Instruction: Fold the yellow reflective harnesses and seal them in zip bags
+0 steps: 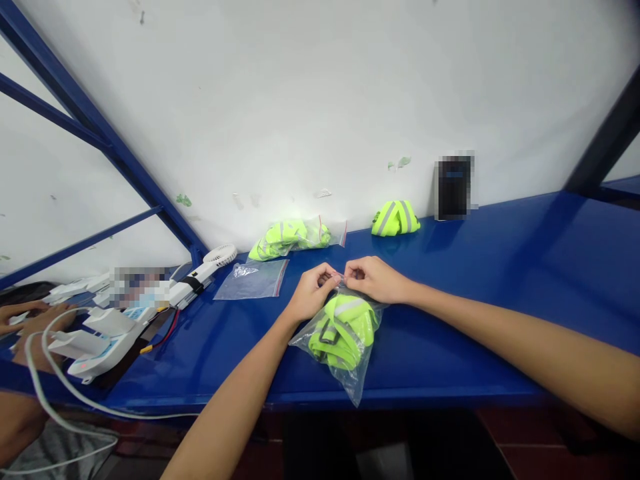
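Note:
Near the front of the blue table lies a clear zip bag (356, 385) with a folded neon-yellow reflective vest or strap bundle (345, 333) inside, its grey stripes and a dark buckle showing. The bag's zip edge points away from me. My left hand (314, 291) pinches that edge on the left, fingers closed. Close beside it, my right hand (376, 279) pinches the same edge, its thumb and fingertips pressed together. Behind my left hand, a flat clear zip bag (255, 281) with a red seal line rests on the table.
Bagged neon-yellow bundles (287, 237) and a loose neon-yellow bundle (395, 219) sit along the wall. A dark, blurred object (454, 188) leans there too. At left are a white handheld fan (220, 255), a power strip (107, 347), cables, and another person's hands (45, 327).

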